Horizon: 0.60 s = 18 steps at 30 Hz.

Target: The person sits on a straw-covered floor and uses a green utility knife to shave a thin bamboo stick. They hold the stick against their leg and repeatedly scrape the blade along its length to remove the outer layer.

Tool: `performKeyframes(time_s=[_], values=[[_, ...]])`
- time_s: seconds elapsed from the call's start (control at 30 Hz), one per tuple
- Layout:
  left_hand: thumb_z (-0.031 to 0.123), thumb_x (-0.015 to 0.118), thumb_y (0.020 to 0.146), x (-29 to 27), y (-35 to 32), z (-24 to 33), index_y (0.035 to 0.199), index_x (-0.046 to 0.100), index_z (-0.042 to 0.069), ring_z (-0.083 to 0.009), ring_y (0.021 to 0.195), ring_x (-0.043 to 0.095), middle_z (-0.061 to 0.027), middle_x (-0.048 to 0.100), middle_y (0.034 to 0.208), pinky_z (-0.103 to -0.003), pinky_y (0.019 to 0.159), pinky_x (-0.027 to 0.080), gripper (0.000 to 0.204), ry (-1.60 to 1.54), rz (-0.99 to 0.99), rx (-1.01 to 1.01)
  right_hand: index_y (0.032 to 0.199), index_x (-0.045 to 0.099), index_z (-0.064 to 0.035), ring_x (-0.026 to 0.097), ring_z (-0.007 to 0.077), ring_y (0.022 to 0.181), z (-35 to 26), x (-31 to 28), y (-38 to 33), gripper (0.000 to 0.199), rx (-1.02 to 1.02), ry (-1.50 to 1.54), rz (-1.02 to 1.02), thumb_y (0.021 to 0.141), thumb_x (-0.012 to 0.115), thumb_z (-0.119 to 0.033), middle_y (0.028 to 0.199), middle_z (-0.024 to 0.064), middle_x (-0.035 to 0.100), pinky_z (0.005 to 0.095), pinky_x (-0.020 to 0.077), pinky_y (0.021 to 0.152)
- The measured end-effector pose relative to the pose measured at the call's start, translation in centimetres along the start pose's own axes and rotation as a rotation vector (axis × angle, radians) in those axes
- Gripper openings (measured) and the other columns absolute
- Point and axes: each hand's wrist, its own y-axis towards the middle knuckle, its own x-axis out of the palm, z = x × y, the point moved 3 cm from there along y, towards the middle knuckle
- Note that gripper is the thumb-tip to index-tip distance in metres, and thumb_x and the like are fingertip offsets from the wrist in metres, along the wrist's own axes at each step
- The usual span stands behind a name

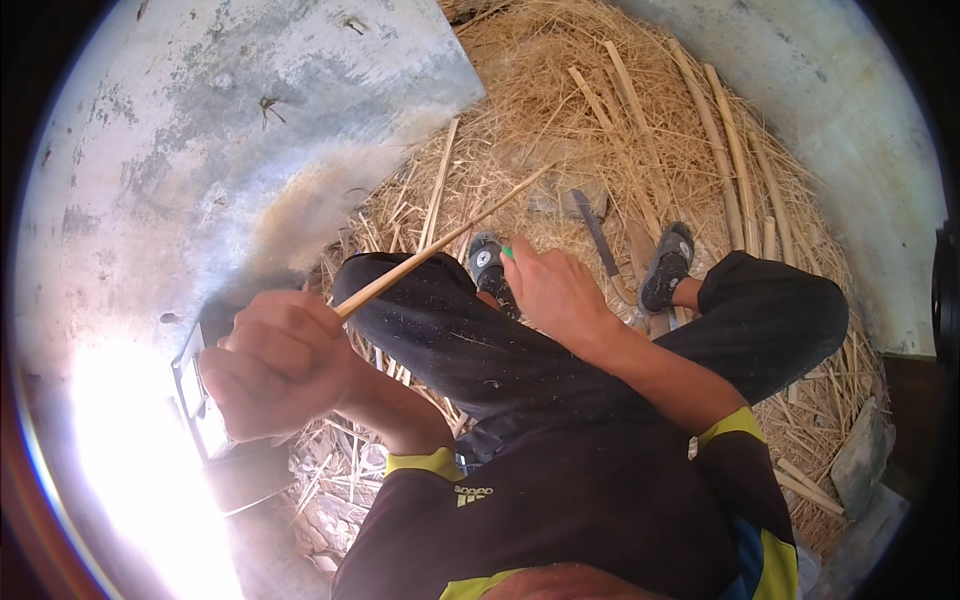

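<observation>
left hand [275, 362] clamps a long tapered tan wooden stick [425, 256]; right hand [560, 297] grips a partly hidden green object [507, 252].

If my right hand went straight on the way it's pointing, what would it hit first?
Your right hand would probably meet the pale stick held in your left hand, though one view leaves depth unclear.
</observation>
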Motion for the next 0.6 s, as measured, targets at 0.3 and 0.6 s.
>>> performKeyframes(time_s=[0.3, 0.6], values=[[0.012, 0.032, 0.087, 1.3, 0.5, 0.0, 0.057, 0.019, 0.015, -0.0082, 0.034, 0.011, -0.0002, 0.018, 0.043, -0.026, 0.029, 0.016, 0.033, 0.226, 0.216, 0.181, 0.089, 0.049, 0.0032, 0.061, 0.0386, 0.052, 3.1, 3.1, 0.8, 0.026, 0.092, 0.064, -0.051, 0.096, 0.047, -0.022, 0.056, 0.0217, 0.057, 0.0474, 0.0482, 0.049], [0.019, 0.034, 0.087, 1.8, 0.8, -0.1, 0.056, 0.016, 0.016, -0.0068, 0.035, 0.010, 0.0014, 0.016, 0.044, -0.024, 0.030, 0.014, 0.036, 0.301, 0.471, 0.191, 0.095, 0.053, 0.0045, 0.060, 0.0405, 0.052, 3.9, 3.3, 2.3, 0.026, 0.047, -0.037, 0.025, 0.096, 0.048, -0.021, 0.053, 0.0221, 0.055, 0.0472, 0.0477, 0.049]])
